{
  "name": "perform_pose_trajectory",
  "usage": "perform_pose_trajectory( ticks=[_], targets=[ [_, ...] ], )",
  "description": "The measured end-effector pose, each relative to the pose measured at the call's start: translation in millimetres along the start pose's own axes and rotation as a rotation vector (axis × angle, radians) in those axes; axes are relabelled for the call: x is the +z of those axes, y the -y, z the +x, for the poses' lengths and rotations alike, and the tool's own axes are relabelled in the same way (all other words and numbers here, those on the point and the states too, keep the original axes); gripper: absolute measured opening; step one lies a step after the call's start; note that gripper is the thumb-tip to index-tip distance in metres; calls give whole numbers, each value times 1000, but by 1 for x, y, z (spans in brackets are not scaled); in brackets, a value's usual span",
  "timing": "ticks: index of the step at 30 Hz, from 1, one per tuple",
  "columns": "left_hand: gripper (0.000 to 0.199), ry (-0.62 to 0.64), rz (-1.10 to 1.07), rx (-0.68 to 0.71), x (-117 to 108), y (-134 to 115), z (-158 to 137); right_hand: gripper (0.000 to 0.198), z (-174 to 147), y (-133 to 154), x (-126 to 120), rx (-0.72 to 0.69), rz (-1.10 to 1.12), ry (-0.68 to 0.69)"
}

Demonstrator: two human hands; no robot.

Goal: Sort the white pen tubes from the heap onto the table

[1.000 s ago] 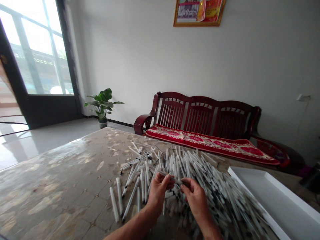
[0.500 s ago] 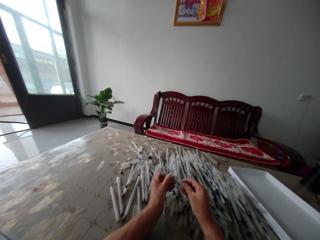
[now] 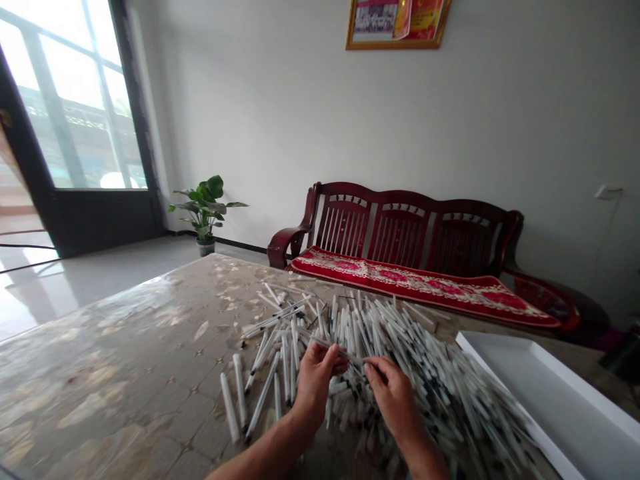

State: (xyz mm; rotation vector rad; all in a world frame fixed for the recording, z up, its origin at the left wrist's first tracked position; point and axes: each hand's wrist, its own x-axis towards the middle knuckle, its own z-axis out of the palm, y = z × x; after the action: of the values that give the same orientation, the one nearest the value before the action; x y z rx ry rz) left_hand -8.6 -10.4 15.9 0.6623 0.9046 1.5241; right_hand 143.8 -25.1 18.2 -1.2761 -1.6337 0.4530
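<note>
My left hand (image 3: 317, 379) and my right hand (image 3: 393, 388) are close together over a heap of pens (image 3: 390, 327) on the table. A slim pen (image 3: 353, 359) spans the gap between them. The left fingers are closed around its body, and the right thumb and fingers pinch its other end. Blur and the fingers hide the details of that end. The heaped pens have whitish, translucent barrels, many with dark ends. Several looser pens (image 3: 263, 397) lie left of my left hand.
A shallow white tray (image 3: 575, 393) stands right of the heap on the patterned table (image 3: 135, 373). Past the far edge is a dark red wooden bench (image 3: 400, 230) with a red floral cover (image 3: 425, 280). A potted plant (image 3: 205, 207) stands on the floor by the wall.
My left hand has shifted slightly left, and a little more of the pen shows between the hands. My right hand has barely moved. The heap looks the same.
</note>
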Motion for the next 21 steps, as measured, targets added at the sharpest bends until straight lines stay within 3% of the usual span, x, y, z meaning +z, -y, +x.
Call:
perform_pose_trajectory(
  ticks=[6, 11, 14, 17, 21],
  targets=[
    [45, -6, 23, 32, -1, -3, 2, 32, 3, -6, -4, 30, -52, -12],
    [42, -218, 92, 221, -15, -21, 19, 35, 12, -16, -27, 124, -120, -29],
    [40, -315, 174, 315, -25, -28, 29, 34, 15, -19, -40, 179, -142, 74],
    [43, -275, 349, 329, -31, -31, 34, 30, 16, -24, -46, 215, -136, 164],
    [41, -124, 756, 328, -30, -32, 35, 35, 17, -33, -46, 253, -124, 55]
  ],
)
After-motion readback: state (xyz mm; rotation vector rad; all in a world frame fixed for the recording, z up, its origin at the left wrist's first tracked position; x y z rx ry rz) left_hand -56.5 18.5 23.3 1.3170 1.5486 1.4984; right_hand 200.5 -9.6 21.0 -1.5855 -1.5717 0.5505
